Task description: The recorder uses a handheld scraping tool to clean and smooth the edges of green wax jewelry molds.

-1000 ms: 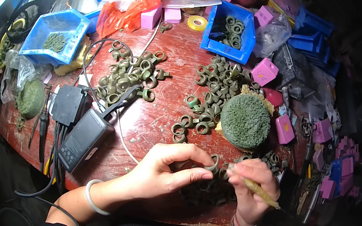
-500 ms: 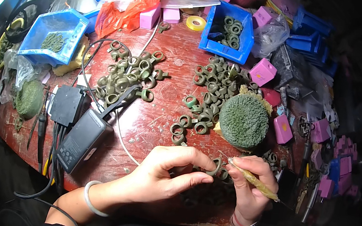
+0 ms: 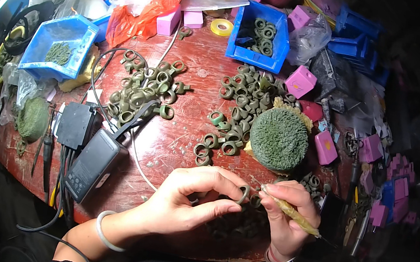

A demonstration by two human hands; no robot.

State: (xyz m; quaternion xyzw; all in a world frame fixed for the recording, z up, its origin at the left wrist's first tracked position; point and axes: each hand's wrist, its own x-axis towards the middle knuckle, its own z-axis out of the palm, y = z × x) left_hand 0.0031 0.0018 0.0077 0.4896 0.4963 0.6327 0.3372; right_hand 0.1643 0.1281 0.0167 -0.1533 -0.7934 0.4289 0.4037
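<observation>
Between the fingertips of my left hand [image 3: 185, 191] is a dark green ring [image 3: 243, 195], held above the near part of the table. My right hand [image 3: 293, 216] is closed around a thin pointed tool with a yellowish wrapped handle [image 3: 296, 216], its tip end close to the ring. Below both hands, partly hidden and in shadow, lie more green rings [image 3: 238, 227]. Just beyond my right hand sits a round pad topped with green granules [image 3: 279, 139]. A heap of green rings [image 3: 243, 100] lies along its left side.
Another ring pile [image 3: 144, 88] lies on the red table [image 3: 198, 73], left of centre. A black power adapter [image 3: 97, 167] with cables stands near my left forearm. Blue bins [image 3: 257, 56] [image 3: 52, 69] hold rings and green bits. Pink blocks [image 3: 301, 82] lie around the right side.
The whole view has shifted slightly, so the table things sit a little further left. Both hands keep their grips, and the ring and tool stay close together.
</observation>
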